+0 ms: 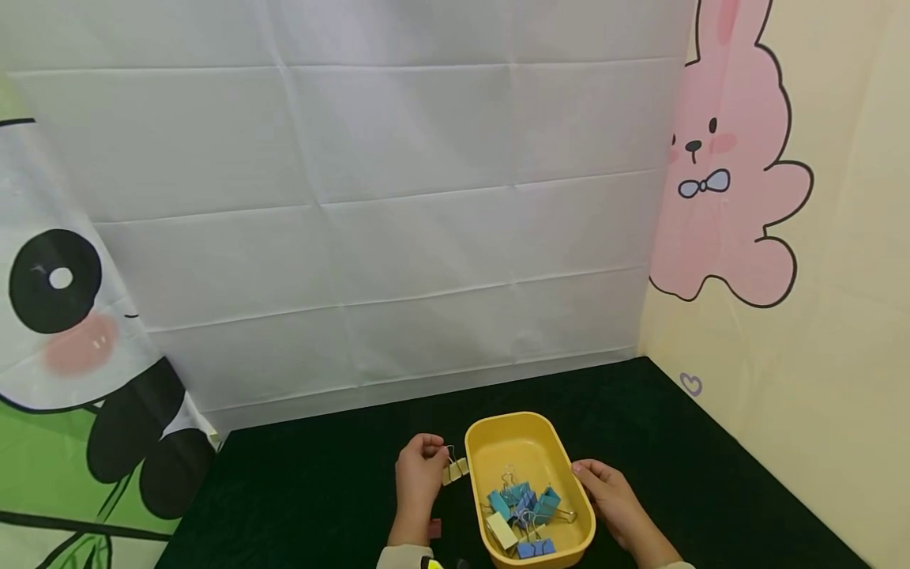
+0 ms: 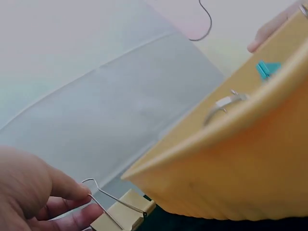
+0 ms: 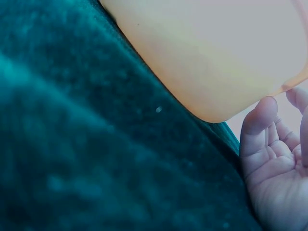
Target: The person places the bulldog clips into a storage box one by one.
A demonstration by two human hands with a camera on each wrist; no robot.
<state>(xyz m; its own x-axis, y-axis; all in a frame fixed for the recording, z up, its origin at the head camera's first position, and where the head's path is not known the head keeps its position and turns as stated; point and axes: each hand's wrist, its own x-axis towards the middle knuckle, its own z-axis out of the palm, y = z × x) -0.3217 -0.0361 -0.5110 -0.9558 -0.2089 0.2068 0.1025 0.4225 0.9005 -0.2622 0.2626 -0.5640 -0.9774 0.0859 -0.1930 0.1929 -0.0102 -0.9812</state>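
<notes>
Between the thumb and fingers of my left hand (image 1: 419, 478) is the wire handle of a pale yellow binder clip (image 1: 456, 471). This clip is just outside the left side of a yellow plastic bin (image 1: 513, 436). In the left wrist view, the clip's body (image 2: 126, 211) points toward the bin's outer wall. My right hand (image 1: 613, 499) pinches the bin's right rim; the right wrist view shows the thumb (image 3: 260, 114) against its edge. Several blue and teal binder clips (image 1: 536, 548) lie jumbled in the bin's near half, with a pale yellow clip (image 1: 502, 530) among them.
A dark green cloth (image 1: 320, 490) covers the table. A small reddish piece (image 1: 435, 529) shows beside my left wrist. White sheeting (image 1: 426, 237) hangs behind the table, with a printed pink rabbit panel (image 1: 739, 237) on the right and a panda panel (image 1: 78, 332) on the left.
</notes>
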